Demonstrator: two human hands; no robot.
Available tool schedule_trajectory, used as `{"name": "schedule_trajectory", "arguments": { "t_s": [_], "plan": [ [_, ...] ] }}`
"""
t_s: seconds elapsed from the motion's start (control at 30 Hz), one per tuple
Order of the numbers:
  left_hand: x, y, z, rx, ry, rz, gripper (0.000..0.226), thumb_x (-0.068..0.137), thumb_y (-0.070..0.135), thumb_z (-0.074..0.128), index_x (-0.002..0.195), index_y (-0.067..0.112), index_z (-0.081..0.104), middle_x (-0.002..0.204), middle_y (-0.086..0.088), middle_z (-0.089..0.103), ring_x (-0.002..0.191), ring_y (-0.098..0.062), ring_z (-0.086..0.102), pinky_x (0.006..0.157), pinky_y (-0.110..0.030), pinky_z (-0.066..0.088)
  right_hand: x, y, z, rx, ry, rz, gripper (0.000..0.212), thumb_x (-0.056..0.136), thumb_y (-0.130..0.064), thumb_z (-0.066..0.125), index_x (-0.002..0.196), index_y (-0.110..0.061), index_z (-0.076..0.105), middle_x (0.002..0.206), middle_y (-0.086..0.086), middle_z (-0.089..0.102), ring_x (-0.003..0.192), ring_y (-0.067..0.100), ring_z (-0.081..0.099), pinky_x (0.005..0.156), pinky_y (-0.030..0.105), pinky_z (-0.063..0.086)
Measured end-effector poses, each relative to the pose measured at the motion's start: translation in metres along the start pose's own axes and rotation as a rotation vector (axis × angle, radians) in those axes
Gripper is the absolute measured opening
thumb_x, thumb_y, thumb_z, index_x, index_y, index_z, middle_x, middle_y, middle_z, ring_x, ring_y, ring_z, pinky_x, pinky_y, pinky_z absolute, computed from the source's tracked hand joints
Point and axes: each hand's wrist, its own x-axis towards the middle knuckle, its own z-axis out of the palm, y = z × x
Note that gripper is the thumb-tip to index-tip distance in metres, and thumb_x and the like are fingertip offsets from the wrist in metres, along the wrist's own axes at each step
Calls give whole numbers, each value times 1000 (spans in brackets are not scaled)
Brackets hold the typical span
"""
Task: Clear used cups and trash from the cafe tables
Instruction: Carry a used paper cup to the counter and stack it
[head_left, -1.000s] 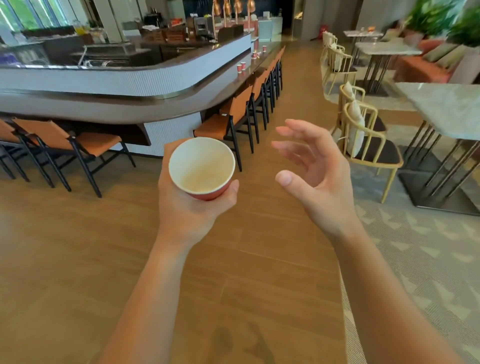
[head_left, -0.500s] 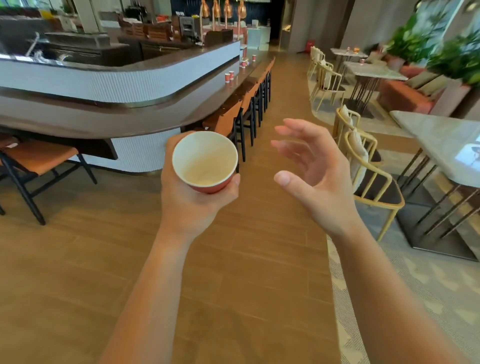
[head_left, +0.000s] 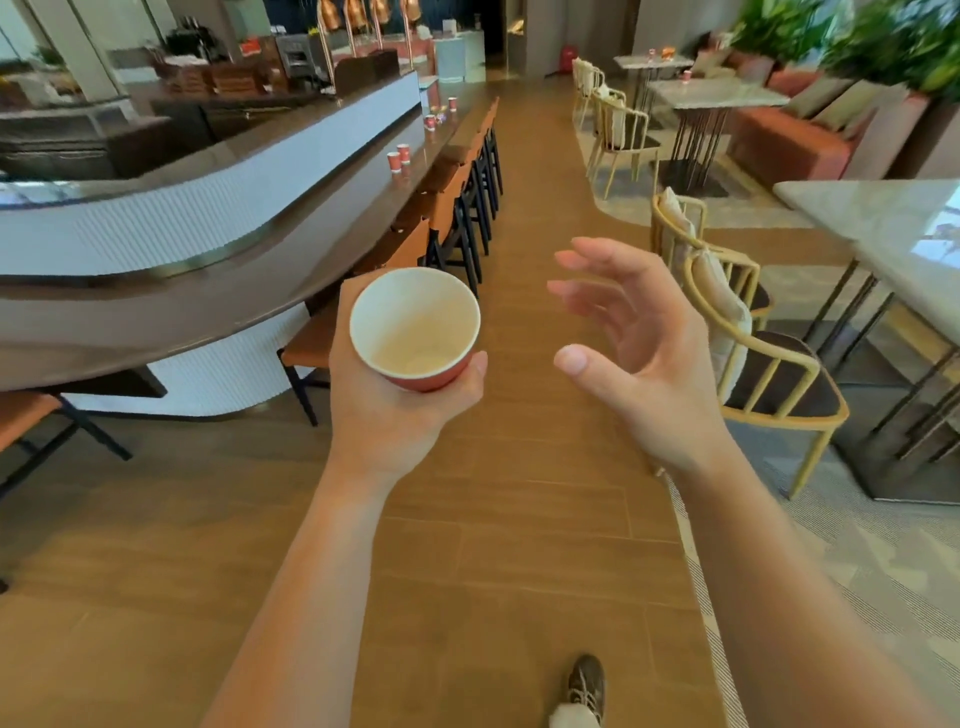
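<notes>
My left hand grips a red paper cup with a white inside, held upright at chest height over the wooden floor; the cup looks empty apart from a stain. To its right, my right hand is held out empty with its fingers loosely spread. Two red cups stand on the bar counter ahead on the left, with two others farther along it. A small red cup sits on a far marble table.
Orange bar chairs line the counter on the left. On the right stand yellow-framed chairs and a marble table on a grey carpet. A wooden aisle runs straight ahead between them. My shoe shows at the bottom.
The view has advanced down the aisle and turned right, so the counter and its cups are nearer. Both hands keep the same pose, the cup still in my left.
</notes>
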Motion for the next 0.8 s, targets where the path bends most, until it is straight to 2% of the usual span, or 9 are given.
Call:
{"name": "schedule_trajectory", "arguments": {
  "t_s": [0.2, 0.37, 0.53, 0.8],
  "plan": [
    [124, -63, 99, 0, 10, 39, 69, 71, 35, 84, 126, 39, 43, 121, 23, 55, 117, 6, 57, 92, -11, 49, 111, 95, -78, 6, 2, -20, 82, 82, -57, 79, 142, -9, 49, 141, 12, 59, 126, 29, 64, 110, 50, 49],
    [206, -116, 156, 26, 23, 32, 70, 70, 40, 84, 127, 37, 44, 123, 14, 56, 118, -1, 58, 95, -17, 51, 198, 160, -124, -4, -15, -13, 82, 83, -58, 78, 142, -9, 49, 141, 11, 59, 126, 29, 64, 110, 53, 49],
    [267, -190, 199, 19, 42, -11, 68, 70, 40, 84, 127, 33, 47, 121, 16, 57, 116, 4, 58, 94, -14, 50, 266, 243, -147, 2, -46, 16, 83, 83, -58, 78, 142, -8, 49, 140, 10, 59, 126, 28, 64, 110, 52, 49],
    [399, -347, 254, -29, 53, -20, 74, 71, 35, 83, 131, 10, 49, 121, 9, 57, 116, 8, 57, 93, -9, 47, 410, 399, -161, -36, -115, 20, 83, 82, -59, 78, 142, -10, 48, 140, 11, 59, 126, 28, 64, 110, 51, 50]
  ]
}}
